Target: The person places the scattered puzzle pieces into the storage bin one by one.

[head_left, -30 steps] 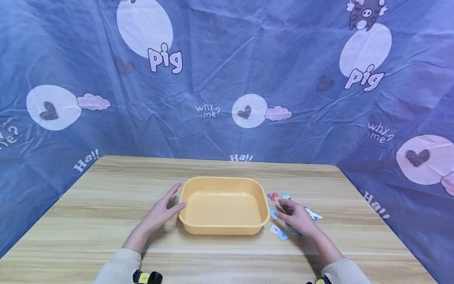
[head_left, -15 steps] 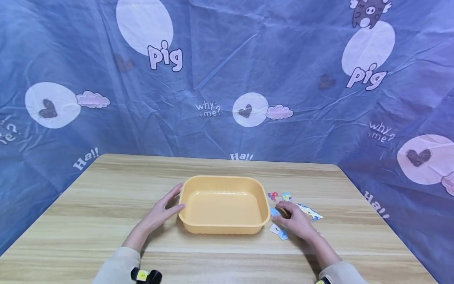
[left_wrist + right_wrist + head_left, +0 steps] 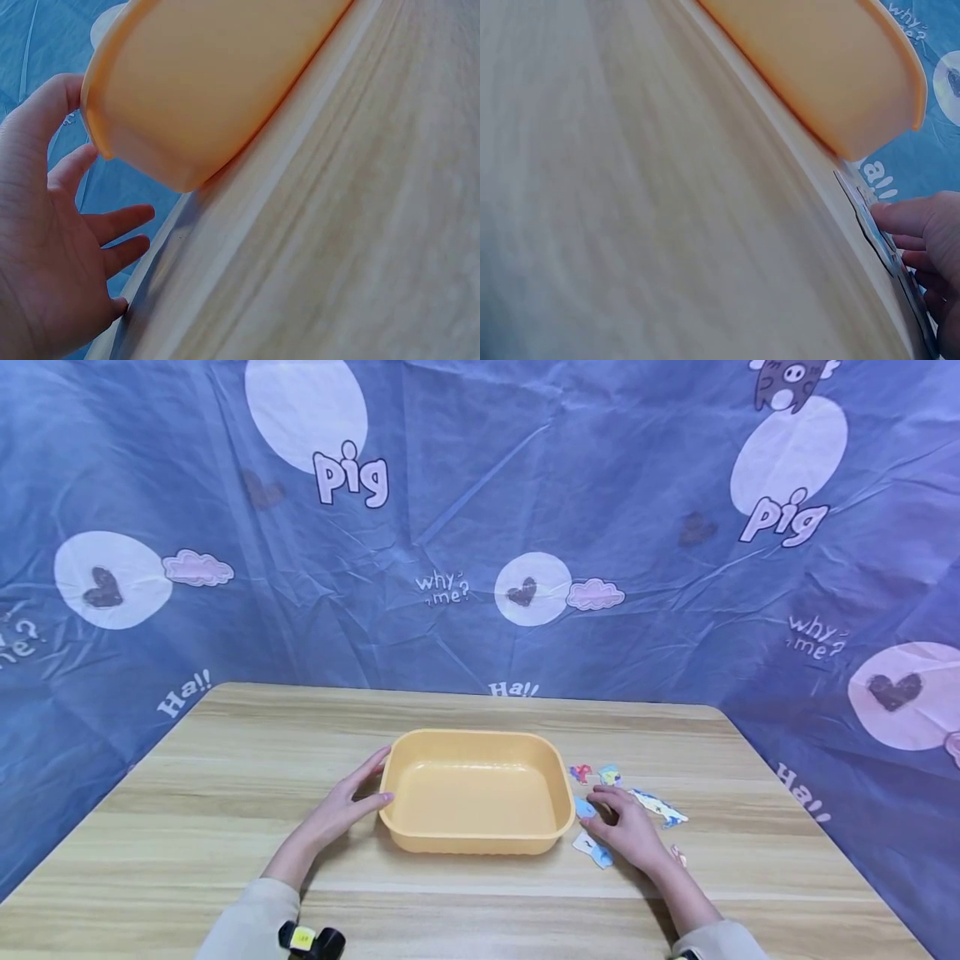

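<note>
A yellow-orange plastic tray (image 3: 480, 837) stands mid-table. My left hand (image 3: 337, 814) rests against its left side, thumb over the rim and index finger along the outside near the back corner. In the left wrist view the other fingers of the left hand (image 3: 60, 247) are spread, off the tray. Right of the tray, my right hand (image 3: 630, 831) is low over flat, colourful cut-out pieces, its thumb and fingers apart and loosely bent. A blue piece (image 3: 583, 807) lies beside its fingertips. In the right wrist view, the thumb touches a flat piece (image 3: 866, 221). The palm hides whatever lies beneath.
Around the right hand lie a blue-and-white piece (image 3: 592, 849), a red piece (image 3: 580, 773), a small blue-yellow piece (image 3: 610, 775) and a long white-blue piece (image 3: 660, 807). The wooden table (image 3: 480, 914) ends at a blue printed cloth (image 3: 480, 643) behind.
My right hand has lowered slightly over the pieces, covering some that showed beneath it, while a small piece now shows beside the wrist. The left hand and tray stay almost still.
</note>
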{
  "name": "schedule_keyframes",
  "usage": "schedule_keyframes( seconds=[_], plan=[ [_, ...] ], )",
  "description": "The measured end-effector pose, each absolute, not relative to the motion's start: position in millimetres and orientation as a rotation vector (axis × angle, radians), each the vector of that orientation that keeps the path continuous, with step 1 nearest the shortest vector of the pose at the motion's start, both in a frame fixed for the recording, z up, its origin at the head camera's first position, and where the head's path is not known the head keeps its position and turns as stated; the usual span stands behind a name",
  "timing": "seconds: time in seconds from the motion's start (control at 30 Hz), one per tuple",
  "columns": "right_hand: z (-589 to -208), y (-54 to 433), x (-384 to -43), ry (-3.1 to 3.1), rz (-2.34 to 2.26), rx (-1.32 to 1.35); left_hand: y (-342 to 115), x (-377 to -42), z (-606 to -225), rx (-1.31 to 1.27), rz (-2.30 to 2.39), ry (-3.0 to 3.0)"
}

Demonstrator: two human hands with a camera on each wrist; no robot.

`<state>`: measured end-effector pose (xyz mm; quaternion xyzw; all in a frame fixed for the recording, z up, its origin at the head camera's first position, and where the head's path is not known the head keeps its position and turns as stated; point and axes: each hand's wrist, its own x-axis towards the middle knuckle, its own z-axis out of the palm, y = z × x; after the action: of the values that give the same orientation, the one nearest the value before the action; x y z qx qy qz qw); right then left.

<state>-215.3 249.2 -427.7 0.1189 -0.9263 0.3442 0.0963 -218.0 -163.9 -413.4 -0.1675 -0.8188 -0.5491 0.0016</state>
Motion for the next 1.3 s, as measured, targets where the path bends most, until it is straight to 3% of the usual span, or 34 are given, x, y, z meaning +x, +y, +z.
schedule_keyframes(
  seconds=[0.77, 1.3],
  plan=[
    [-430.7, 245.4, -213.1, -2.715, 1.016, 0.296, -155.9, -207.8, -399.7, -0.492, -1.827, -2.599],
    [-429.1, 243.9, -215.1, -2.698, 0.990, 0.316, -160.2, -217.4, -416.2, -0.509, -1.861, -2.576]
  ],
)
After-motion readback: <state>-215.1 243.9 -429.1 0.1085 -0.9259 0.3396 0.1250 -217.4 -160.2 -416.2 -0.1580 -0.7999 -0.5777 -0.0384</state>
